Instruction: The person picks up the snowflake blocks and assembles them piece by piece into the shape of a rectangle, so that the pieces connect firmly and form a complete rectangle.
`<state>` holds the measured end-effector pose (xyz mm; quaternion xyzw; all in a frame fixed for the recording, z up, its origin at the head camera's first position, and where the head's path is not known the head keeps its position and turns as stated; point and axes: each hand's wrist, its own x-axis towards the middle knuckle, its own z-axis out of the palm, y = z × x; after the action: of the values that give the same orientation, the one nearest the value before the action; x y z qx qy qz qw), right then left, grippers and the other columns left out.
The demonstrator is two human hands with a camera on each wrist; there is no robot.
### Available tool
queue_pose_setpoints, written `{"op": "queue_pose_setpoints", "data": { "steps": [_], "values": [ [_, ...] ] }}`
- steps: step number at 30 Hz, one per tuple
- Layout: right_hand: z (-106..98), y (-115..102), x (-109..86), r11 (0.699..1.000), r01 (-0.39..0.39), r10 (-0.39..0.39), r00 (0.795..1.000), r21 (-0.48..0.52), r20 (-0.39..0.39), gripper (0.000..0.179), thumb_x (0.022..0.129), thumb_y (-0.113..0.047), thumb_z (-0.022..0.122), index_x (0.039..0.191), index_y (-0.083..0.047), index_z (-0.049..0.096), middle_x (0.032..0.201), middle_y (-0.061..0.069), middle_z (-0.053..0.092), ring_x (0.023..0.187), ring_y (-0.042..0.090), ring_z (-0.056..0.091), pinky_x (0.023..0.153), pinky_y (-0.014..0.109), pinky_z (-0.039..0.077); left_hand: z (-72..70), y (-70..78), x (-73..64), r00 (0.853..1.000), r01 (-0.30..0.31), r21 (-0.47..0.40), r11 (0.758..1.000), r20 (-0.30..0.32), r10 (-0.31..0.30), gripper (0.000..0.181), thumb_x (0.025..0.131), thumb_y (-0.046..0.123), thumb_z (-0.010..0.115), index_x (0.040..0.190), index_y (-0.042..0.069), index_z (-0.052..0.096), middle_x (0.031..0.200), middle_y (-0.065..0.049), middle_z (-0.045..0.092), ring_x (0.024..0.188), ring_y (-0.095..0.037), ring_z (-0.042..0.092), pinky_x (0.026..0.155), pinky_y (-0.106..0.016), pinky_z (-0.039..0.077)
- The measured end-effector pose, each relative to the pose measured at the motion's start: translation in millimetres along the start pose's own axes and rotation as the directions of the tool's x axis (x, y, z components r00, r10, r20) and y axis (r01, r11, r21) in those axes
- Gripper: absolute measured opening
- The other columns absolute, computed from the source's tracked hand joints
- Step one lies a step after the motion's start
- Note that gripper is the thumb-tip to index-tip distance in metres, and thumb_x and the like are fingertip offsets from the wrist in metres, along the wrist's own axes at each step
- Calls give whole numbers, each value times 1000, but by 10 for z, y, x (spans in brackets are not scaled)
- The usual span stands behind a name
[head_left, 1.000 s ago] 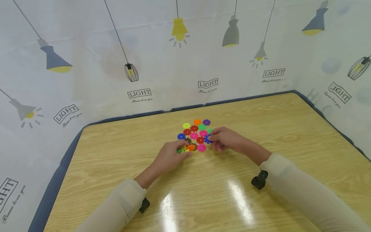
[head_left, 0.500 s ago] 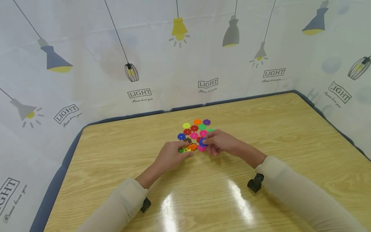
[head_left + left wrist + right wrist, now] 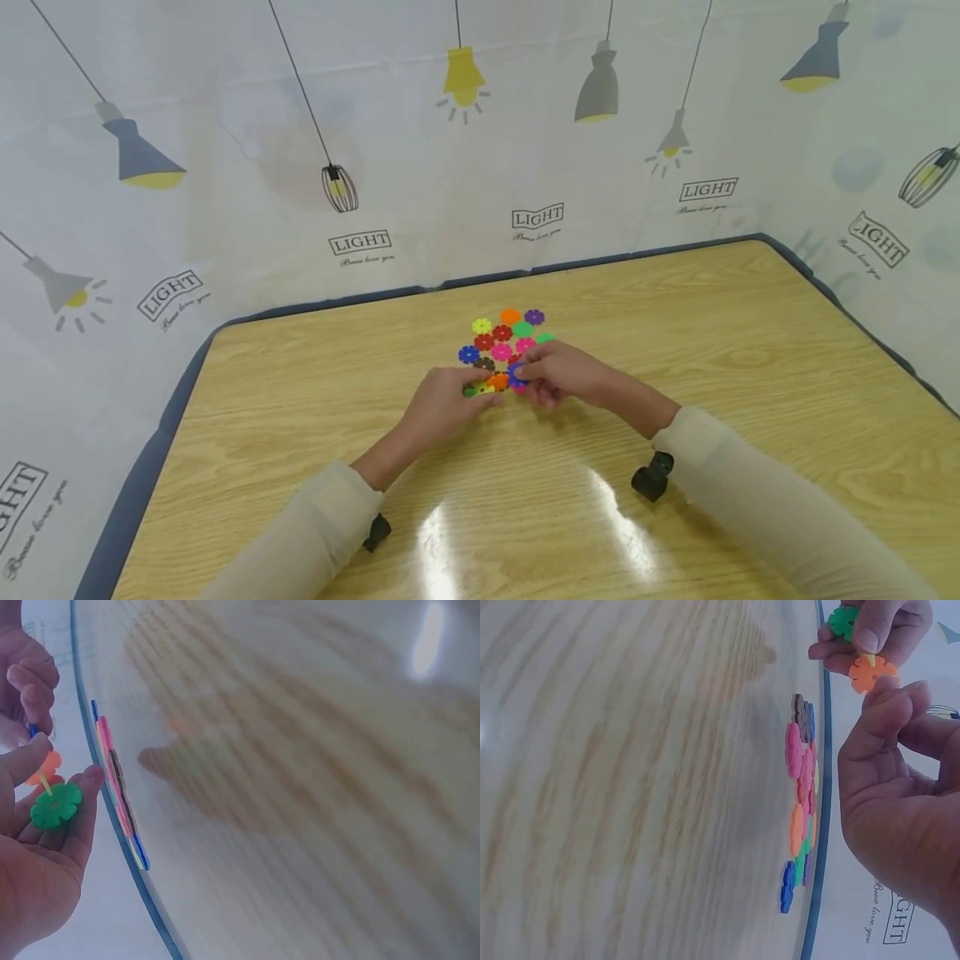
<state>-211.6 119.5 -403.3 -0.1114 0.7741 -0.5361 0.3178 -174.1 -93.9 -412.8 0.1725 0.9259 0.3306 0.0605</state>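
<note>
My left hand [image 3: 442, 402] pinches a small chain of notched plastic snowflake discs. In the left wrist view its green disc [image 3: 56, 806] faces the camera, and a yellow disc [image 3: 45, 782], seen edge-on, links it to an orange disc [image 3: 873, 676]. Thumb and fingertips of my right hand [image 3: 566, 372] pinch a blue disc [image 3: 515, 377], right beside the orange one. That blue disc is mostly covered by my fingers in the right wrist view. Both hands are raised over the near edge of the loose discs.
Behind the hands, several loose snowflake discs lie flat on the wooden table [image 3: 315, 358], among them a yellow disc [image 3: 482, 326], a purple disc [image 3: 534, 317] and a brown disc [image 3: 483, 365]. A printed curtain [image 3: 420, 167] hangs behind the table's back edge.
My right hand has moved left and slightly nearer with the blue disc, bringing it up to the orange disc. The left hand has shifted very slightly right.
</note>
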Motion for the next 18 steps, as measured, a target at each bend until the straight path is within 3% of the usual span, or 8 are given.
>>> {"op": "queue_pose_setpoints", "data": {
  "steps": [8,13,16,18],
  "values": [
    [59,-40,-2,1000,-11,11,999,-16,-33,22,101,-16,49,87,0,55,61,3,56,45,12,46,46,25,40,21,-26,-14,990,-112,50,992,-74,116,34,88,24,74,115,4,71,113,-10,71,98,-21,68,84,-37,56],
    [75,-37,-8,1000,-9,10,999,7,-33,22,101,-15,48,82,-4,52,62,3,55,45,12,45,46,25,38,10,-1,-29,984,-145,74,987,-91,151,35,87,23,74,115,3,71,113,-11,71,103,-24,68,88,-39,55],
    [85,-17,-5,999,-4,5,1000,34,-29,23,101,-15,48,81,-5,51,61,3,54,45,12,44,47,25,37,14,11,-31,985,-144,85,986,-88,151,35,87,23,74,116,3,70,114,-12,70,83,-19,68,80,-33,55],
    [95,2,0,999,-1,2,1000,40,-30,23,101,-15,49,80,-5,52,61,3,54,45,12,44,47,25,36,19,13,-35,986,-142,95,985,-79,150,35,88,24,73,116,3,70,114,-12,71,65,-14,57,70,-28,51]
  ]
}}
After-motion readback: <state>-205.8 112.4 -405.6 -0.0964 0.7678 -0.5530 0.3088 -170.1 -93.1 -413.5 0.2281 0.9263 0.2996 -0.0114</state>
